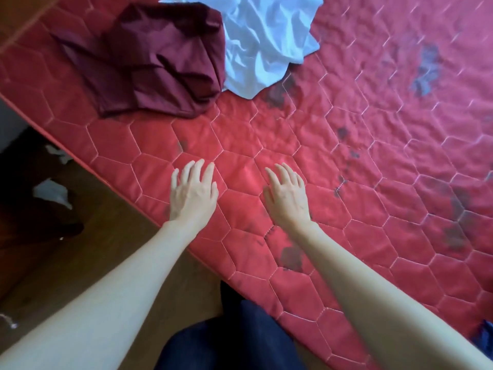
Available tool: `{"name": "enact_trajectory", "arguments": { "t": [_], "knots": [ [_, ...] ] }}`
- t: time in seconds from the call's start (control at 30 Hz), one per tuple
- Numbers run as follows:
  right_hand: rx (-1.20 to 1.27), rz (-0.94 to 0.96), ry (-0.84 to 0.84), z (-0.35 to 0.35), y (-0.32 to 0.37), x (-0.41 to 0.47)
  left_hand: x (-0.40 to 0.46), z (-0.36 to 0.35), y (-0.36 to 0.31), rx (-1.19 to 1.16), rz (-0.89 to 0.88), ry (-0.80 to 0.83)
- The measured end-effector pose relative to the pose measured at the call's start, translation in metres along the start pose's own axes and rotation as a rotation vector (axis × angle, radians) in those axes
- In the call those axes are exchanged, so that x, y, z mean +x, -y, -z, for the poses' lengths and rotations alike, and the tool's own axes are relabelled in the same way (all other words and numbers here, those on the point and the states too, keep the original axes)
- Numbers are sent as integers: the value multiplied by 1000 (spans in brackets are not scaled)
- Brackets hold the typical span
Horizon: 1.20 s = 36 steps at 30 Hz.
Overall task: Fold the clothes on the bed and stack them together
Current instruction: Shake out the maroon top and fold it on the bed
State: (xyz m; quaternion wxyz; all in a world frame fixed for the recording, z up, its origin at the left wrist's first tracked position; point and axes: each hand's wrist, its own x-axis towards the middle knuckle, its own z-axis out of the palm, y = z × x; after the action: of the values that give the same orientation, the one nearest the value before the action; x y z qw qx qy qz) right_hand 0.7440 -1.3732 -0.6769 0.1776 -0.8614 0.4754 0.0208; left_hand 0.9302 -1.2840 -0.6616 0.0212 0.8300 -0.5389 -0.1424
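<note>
Both hands reach out over the bed [346,161], palms down, and hold nothing. The left hand [192,193], just left of the frame's centre, has its fingers straight and loosely spread above the red quilted cover. The right hand [288,194], just right of centre, is also open, its fingers slightly bent and fanned. Whether the fingertips of either hand touch the cover or hang just above it cannot be told. The two bare forearms run up from the lower corners of the frame and draw closer towards the hands, which stay apart from each other.

The clothes lie well beyond the hands in the upper part of the frame. A dark maroon garment [160,60] sits crumpled in the upper left near the bed's edge, and a white garment [261,41] lies rumpled just beside it at the upper centre, touching it; its top is cut off by the frame. Dark blotches mark the cover on the right. A blue scrap [484,335] at the lower right edge is too cut off to identify.
</note>
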Motion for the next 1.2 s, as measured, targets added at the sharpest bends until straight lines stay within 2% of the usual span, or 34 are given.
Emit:
{"name": "enact_trajectory", "arguments": {
  "t": [0.17, 0.43, 0.6, 0.73, 0.87, 0.93, 1.07, 1.2],
  "knots": [
    [11, 26, -4, 2, 32, 69, 63, 8, 41, -3, 9, -52],
    [-3, 109, -1, -25, 107, 173, 141, 12, 155, 90, -33, -70],
    [-57, 126, 107, -53, 151, 215, 188, 12, 211, 108, -144, -78],
    [-122, 149, 131, -78, 179, 238, 219, 5, 230, 113, -322, -128],
    [-132, 96, 5, -83, 186, 252, 237, 0, 233, 65, -510, -253],
    [-119, 68, -72, -79, 184, 256, 243, 5, 231, -17, -546, -293],
    [-90, -104, -88, -58, 172, 259, 246, 37, 219, -246, -491, -295],
    [31, -286, -279, -8, 168, 257, 242, 94, 201, -330, -390, -303]
  ]
}}
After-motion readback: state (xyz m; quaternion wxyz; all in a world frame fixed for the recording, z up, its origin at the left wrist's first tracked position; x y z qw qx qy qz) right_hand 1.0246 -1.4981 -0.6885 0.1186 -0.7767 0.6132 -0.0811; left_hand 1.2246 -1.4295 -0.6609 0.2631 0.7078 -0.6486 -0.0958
